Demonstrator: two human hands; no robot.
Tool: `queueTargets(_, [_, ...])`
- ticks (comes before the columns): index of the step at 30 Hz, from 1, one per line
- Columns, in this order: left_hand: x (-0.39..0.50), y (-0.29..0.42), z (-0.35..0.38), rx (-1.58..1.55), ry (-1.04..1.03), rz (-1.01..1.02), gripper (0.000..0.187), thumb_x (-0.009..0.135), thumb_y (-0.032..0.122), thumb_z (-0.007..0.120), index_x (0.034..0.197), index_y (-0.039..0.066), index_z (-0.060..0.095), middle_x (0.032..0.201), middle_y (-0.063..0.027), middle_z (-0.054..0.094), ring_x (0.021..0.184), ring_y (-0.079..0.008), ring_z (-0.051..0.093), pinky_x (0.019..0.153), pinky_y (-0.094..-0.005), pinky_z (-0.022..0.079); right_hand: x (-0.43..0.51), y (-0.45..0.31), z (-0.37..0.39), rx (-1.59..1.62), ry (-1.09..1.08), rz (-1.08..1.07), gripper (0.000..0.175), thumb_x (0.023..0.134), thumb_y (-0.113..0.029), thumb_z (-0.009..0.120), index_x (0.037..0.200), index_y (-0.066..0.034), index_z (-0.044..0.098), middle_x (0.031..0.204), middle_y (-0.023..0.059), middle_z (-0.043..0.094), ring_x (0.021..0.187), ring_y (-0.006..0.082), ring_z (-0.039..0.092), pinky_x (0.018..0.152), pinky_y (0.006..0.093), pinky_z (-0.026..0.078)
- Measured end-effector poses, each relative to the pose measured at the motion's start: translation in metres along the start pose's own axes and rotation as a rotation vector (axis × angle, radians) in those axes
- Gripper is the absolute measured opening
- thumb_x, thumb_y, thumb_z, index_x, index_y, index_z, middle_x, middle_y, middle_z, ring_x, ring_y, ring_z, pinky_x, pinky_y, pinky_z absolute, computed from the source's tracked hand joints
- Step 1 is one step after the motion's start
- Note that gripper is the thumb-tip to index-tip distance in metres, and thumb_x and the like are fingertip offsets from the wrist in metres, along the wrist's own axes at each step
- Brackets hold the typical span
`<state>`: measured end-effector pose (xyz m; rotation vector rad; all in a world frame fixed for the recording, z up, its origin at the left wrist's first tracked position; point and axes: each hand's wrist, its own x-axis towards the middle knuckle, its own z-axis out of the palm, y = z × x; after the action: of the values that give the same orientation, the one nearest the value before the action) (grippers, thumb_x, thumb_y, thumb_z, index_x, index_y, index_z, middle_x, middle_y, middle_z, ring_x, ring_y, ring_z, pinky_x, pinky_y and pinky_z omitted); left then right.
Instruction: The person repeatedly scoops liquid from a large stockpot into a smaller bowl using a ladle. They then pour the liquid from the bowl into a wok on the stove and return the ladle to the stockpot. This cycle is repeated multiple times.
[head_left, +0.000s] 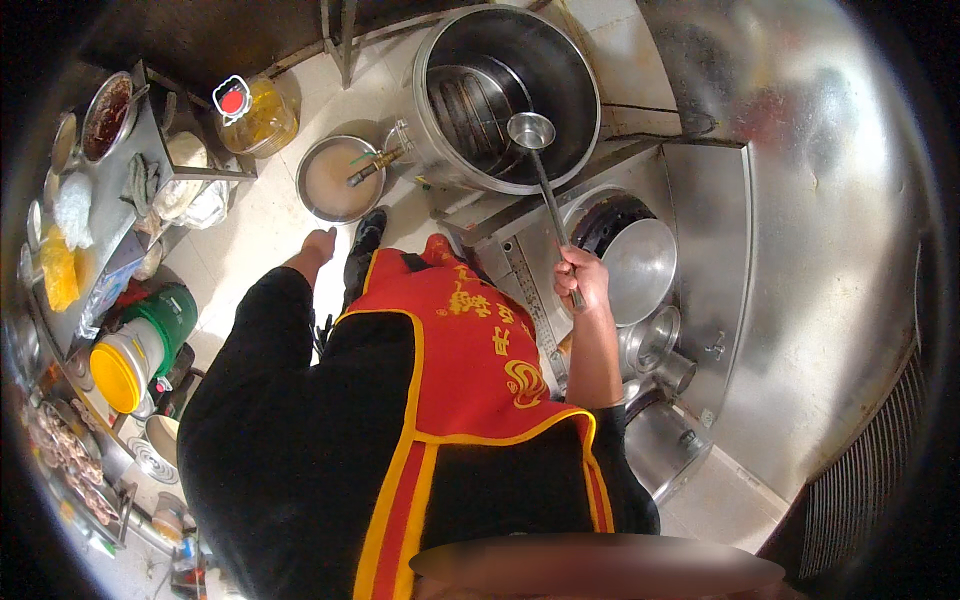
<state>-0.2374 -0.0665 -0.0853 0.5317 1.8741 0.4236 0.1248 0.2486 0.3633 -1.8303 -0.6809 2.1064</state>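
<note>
My right hand (582, 277) is closed around the long handle of a metal ladle (531, 131). The ladle's round bowl is over the open mouth of a tall, large stainless steel pot (510, 97), where curved metal bars show inside. My left hand (321, 244) hangs at my left side, apparently holding nothing; its fingers are partly hidden. Just beyond it on the floor stands a metal basin (341, 178) of cloudy, pale brown liquid, beneath the brass tap (375, 166) of the pot. A metal lid or shallow pan (639, 270) leans over a dark burner right of my right hand.
Left of me a steel table (124, 202) bears bowls and bags. A yellow oil jug (259, 124) stands on the tiled floor. Green and white buckets with a yellow lid (115, 377) are at the left. Steel pots (664, 442) and a steel wall line the right.
</note>
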Motion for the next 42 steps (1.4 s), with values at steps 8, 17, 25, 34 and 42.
queueTargets(8, [-0.011, 0.034, -0.006, 0.204, -0.110, 0.049, 0.048, 0.100, 0.032, 0.037, 0.116, -0.009, 0.055, 0.100, -0.0245, 0.066, 0.091, -0.0367, 0.064, 0.081, -0.0469, 0.050, -0.049, 0.002, -0.002, -0.104, 0.062, -0.066, 0.008, 0.093, -0.016, 0.057, 0.093, -0.0081, 0.054, 0.063, 0.0029, 0.050, 0.037, 0.0100, 0.038, 0.035, 0.0272, 0.029])
queueTargets(17, [-0.010, 0.053, -0.007, 0.235, -0.194, 0.024, 0.046, 0.099, 0.019, 0.035, 0.136, -0.007, 0.043, 0.107, -0.0270, 0.066, 0.100, -0.0404, 0.064, 0.088, -0.0504, 0.051, -0.075, 0.008, -0.003, -0.111, 0.115, -0.108, 0.010, 0.092, -0.015, 0.057, 0.092, -0.0055, 0.054, 0.063, 0.0038, 0.051, 0.036, 0.0102, 0.039, 0.033, 0.0265, 0.030])
queueTargets(25, [-0.014, 0.062, -0.011, 0.246, -0.202, 0.029, 0.045, 0.097, 0.015, 0.039, 0.137, -0.006, 0.043, 0.107, -0.0250, 0.066, 0.102, -0.0395, 0.064, 0.088, -0.0489, 0.051, -0.088, 0.011, -0.005, -0.064, 0.104, -0.111, 0.012, 0.092, -0.014, 0.056, 0.099, -0.0035, 0.055, 0.063, 0.0036, 0.051, 0.036, 0.0102, 0.040, 0.032, 0.0259, 0.030])
queueTargets(34, [-0.013, 0.064, -0.005, 0.459, -0.116, 0.185, 0.050, 0.100, 0.031, 0.034, 0.134, -0.003, 0.047, 0.125, -0.0318, 0.056, 0.118, -0.0409, 0.056, 0.100, -0.0476, 0.045, -0.108, 0.015, -0.012, -0.140, 0.108, -0.138, 0.018, 0.094, -0.015, 0.054, 0.105, -0.0015, 0.057, 0.063, 0.0030, 0.051, 0.036, 0.0101, 0.039, 0.033, 0.0251, 0.031])
queueTargets(42, [0.007, 0.058, 0.006, 0.114, -0.124, -0.090, 0.064, 0.101, 0.045, 0.026, 0.134, -0.005, 0.048, 0.132, -0.0328, 0.051, 0.122, -0.0450, 0.051, 0.105, -0.0467, 0.041, -0.121, 0.025, -0.015, -0.117, 0.162, -0.139, 0.016, 0.093, -0.015, 0.056, 0.102, -0.0015, 0.058, 0.063, 0.0028, 0.050, 0.037, 0.0101, 0.039, 0.034, 0.0247, 0.030])
